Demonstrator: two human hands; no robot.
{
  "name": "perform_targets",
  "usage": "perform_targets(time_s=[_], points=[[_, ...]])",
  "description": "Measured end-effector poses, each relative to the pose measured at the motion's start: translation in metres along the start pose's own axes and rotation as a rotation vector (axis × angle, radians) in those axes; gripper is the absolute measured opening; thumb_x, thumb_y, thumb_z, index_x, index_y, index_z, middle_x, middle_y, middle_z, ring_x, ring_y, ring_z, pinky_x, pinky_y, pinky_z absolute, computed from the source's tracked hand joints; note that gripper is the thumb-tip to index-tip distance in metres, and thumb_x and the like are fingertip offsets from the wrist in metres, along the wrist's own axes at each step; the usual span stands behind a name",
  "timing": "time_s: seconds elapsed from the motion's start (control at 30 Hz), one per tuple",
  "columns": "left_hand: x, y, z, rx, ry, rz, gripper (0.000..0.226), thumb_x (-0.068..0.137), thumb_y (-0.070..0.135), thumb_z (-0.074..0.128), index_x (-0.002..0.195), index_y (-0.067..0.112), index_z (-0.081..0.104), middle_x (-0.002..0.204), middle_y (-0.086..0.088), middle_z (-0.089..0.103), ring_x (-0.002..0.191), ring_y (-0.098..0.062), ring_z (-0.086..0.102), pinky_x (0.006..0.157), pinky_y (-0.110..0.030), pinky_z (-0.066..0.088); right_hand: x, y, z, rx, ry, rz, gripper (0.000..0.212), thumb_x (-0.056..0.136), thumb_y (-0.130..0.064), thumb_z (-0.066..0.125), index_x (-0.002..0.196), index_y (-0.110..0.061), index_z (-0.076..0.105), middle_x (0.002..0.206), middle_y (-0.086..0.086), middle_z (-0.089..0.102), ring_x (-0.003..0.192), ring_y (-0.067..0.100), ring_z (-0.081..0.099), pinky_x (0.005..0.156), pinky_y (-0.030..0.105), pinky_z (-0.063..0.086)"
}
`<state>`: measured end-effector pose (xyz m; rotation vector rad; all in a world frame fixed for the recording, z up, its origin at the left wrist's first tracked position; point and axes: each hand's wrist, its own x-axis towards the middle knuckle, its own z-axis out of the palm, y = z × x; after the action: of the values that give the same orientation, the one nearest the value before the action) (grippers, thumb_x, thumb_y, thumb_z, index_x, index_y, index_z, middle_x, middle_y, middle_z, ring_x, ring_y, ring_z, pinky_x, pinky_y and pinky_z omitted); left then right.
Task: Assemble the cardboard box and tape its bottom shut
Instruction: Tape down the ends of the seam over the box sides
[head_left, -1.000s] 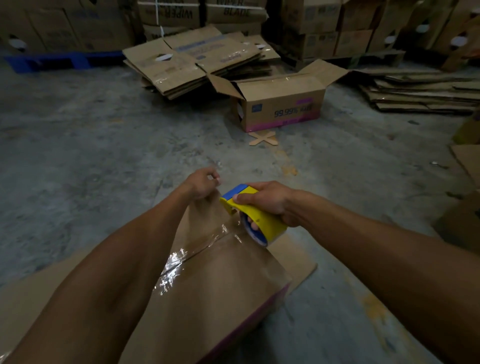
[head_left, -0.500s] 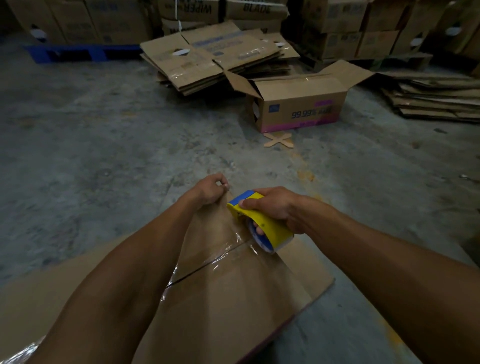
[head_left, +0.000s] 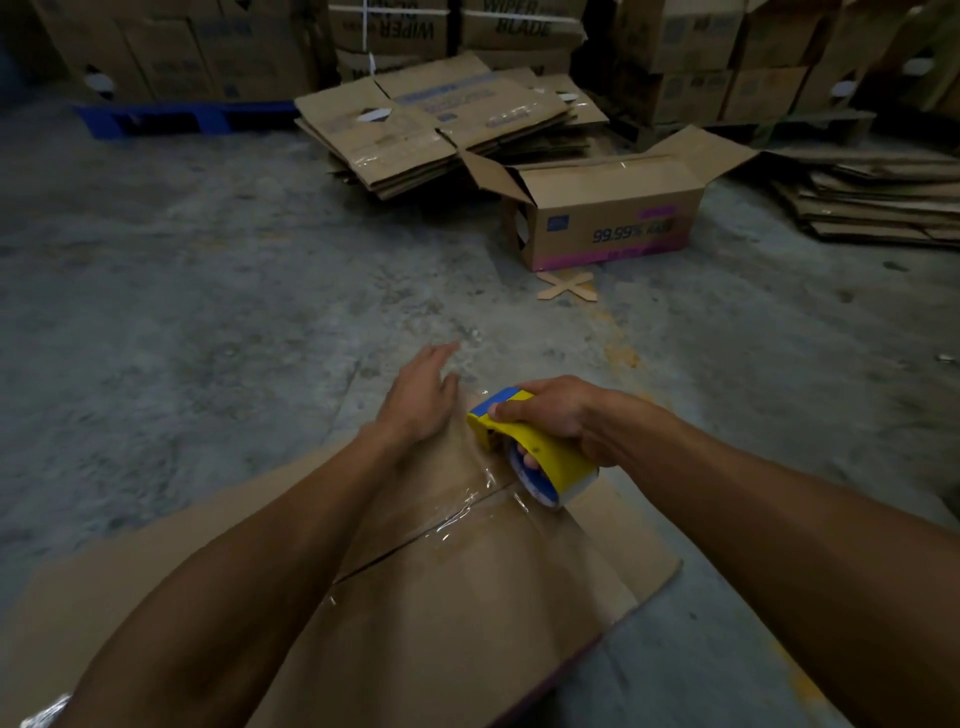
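Observation:
A brown cardboard box (head_left: 467, 613) stands in front of me with its closed bottom flaps facing up. Clear tape (head_left: 462, 506) runs along the seam between the flaps up to the far edge. My right hand (head_left: 561, 415) grips a yellow and blue tape dispenser (head_left: 530, 447) that rests on the box near the far end of the seam. My left hand (head_left: 423, 395) lies flat with fingers spread on the far edge of the box, just left of the dispenser.
An assembled box (head_left: 608, 218) with open top flaps stands ahead on the concrete floor (head_left: 182, 312), with a taped cross mark (head_left: 566, 286) before it. Flattened cartons (head_left: 441, 119) are piled behind it and at the right (head_left: 872, 202). Stacked boxes and a blue pallet (head_left: 182, 117) line the back.
My left hand has let go of its pinch at the far edge and spread flat over it. The dispenser stays at the far end of the seam.

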<state>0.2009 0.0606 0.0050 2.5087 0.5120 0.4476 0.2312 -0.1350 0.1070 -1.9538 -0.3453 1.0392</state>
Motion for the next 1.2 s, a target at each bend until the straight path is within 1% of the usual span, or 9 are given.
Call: perform_targets(time_s=[0.13, 0.33, 0.47, 0.57, 0.7, 0.83, 0.93, 1.07, 1.2], points=[[-0.008, 0.01, 0.003, -0.004, -0.243, 0.098, 0.035, 0.097, 0.012, 0.045, 0.13, 0.01, 0.059, 0.128, -0.009, 0.064, 0.121, -0.024, 0.056, 0.102, -0.027, 0.038, 0.001, -0.001, 0.001, -0.051, -0.02, 0.029, 0.035, 0.095, -0.025, 0.06, 0.124, -0.006, 0.057, 0.062, 0.014, 0.058, 0.027, 0.012, 0.053, 0.036, 0.02, 0.048], [-0.02, -0.006, 0.003, 0.036, -0.257, 0.206, 0.042, 0.097, 0.012, 0.043, 0.137, 0.018, 0.053, 0.141, -0.002, 0.054, 0.131, -0.021, 0.049, 0.11, -0.032, 0.036, -0.006, 0.006, 0.002, -0.109, -0.087, 0.104, 0.047, 0.099, -0.032, 0.05, 0.131, 0.002, 0.054, 0.066, 0.011, 0.058, 0.034, 0.011, 0.055, 0.039, 0.02, 0.048], [-0.02, -0.006, 0.005, 0.062, -0.255, 0.208, 0.043, 0.097, 0.014, 0.041, 0.138, 0.022, 0.052, 0.146, 0.002, 0.049, 0.136, -0.018, 0.043, 0.113, -0.033, 0.032, -0.05, 0.044, -0.024, -0.06, -0.086, 0.195, 0.026, 0.095, -0.034, 0.058, 0.106, -0.012, 0.064, 0.052, 0.007, 0.061, 0.039, 0.014, 0.056, 0.043, 0.021, 0.05], [-0.02, -0.002, 0.005, 0.086, -0.258, 0.225, 0.044, 0.097, 0.012, 0.042, 0.139, 0.02, 0.051, 0.146, 0.001, 0.048, 0.136, -0.019, 0.043, 0.114, -0.032, 0.031, -0.085, 0.069, -0.034, -0.012, -0.028, 0.193, 0.026, 0.091, -0.035, 0.064, 0.113, -0.023, 0.065, 0.057, 0.008, 0.064, 0.045, 0.018, 0.058, 0.046, 0.024, 0.051], [-0.034, 0.015, 0.001, 0.212, -0.251, 0.276, 0.052, 0.096, 0.02, 0.032, 0.148, 0.021, 0.036, 0.158, 0.0, 0.028, 0.147, -0.019, 0.023, 0.118, -0.041, 0.018, -0.091, 0.071, -0.028, -0.016, -0.015, 0.167, 0.025, 0.09, -0.034, 0.066, 0.111, -0.021, 0.066, 0.059, 0.009, 0.064, 0.043, 0.017, 0.058, 0.045, 0.024, 0.05], [-0.072, 0.048, 0.0, 0.265, -0.347, 0.475, 0.059, 0.093, 0.027, 0.024, 0.151, 0.024, 0.026, 0.16, 0.004, 0.018, 0.149, -0.014, 0.009, 0.118, -0.04, 0.005, -0.09, 0.065, -0.023, -0.026, -0.009, 0.186, 0.011, 0.091, -0.032, 0.064, 0.099, -0.024, 0.064, 0.062, 0.01, 0.063, 0.04, 0.015, 0.057, 0.043, 0.022, 0.052], [-0.096, 0.046, 0.012, 0.328, -0.462, 0.517, 0.057, 0.098, 0.041, 0.012, 0.154, 0.028, 0.016, 0.161, 0.009, 0.011, 0.149, -0.01, 0.002, 0.118, -0.035, -0.003, -0.085, 0.062, -0.018, -0.042, -0.019, 0.242, 0.021, 0.091, -0.035, 0.064, 0.103, -0.018, 0.062, 0.065, 0.01, 0.063, 0.041, 0.014, 0.057, 0.042, 0.021, 0.052], [-0.085, 0.033, 0.015, 0.309, -0.43, 0.498, 0.058, 0.097, 0.048, 0.007, 0.153, 0.033, 0.015, 0.161, 0.013, 0.012, 0.148, -0.006, 0.002, 0.118, -0.032, -0.005, -0.07, 0.051, -0.02, -0.091, -0.032, 0.274, 0.037, 0.091, -0.038, 0.062, 0.112, -0.008, 0.064, 0.065, 0.009, 0.062, 0.038, 0.012, 0.057, 0.039, 0.019, 0.05], [-0.058, 0.025, 0.019, 0.319, -0.4, 0.485, 0.06, 0.096, 0.05, 0.008, 0.152, 0.032, 0.021, 0.16, 0.012, 0.019, 0.149, -0.009, 0.008, 0.118, -0.032, -0.002, -0.053, 0.036, -0.021, -0.096, -0.041, 0.28, 0.038, 0.096, -0.038, 0.055, 0.076, -0.006, 0.06, 0.042, 0.004, 0.06, 0.029, 0.009, 0.054, 0.038, 0.019, 0.049]])
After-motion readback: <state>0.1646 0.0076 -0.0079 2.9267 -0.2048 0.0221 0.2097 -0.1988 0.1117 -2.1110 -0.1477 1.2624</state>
